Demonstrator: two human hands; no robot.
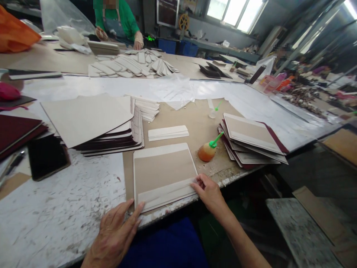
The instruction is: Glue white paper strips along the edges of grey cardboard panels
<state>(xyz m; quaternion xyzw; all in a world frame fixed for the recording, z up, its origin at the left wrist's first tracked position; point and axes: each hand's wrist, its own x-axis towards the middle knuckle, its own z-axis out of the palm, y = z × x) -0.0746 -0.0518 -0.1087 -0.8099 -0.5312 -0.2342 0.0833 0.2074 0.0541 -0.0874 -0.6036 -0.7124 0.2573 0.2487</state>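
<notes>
A flat grey-and-brown board cover lies at the table's near edge with a pale paper strip along its near side. My left hand lies flat, fingers stretched out, its fingertips touching the cover's near left corner. My right hand presses its fingertips on the right end of the strip, fingers close together. A small stack of pale strips rests just beyond the cover. An orange glue bottle with a green nozzle lies on its side to the right.
A tall pile of covers sits at the left, a smaller fanned pile at the right. A black phone and dark red boards lie far left. Across the table a person in green handles pale pieces.
</notes>
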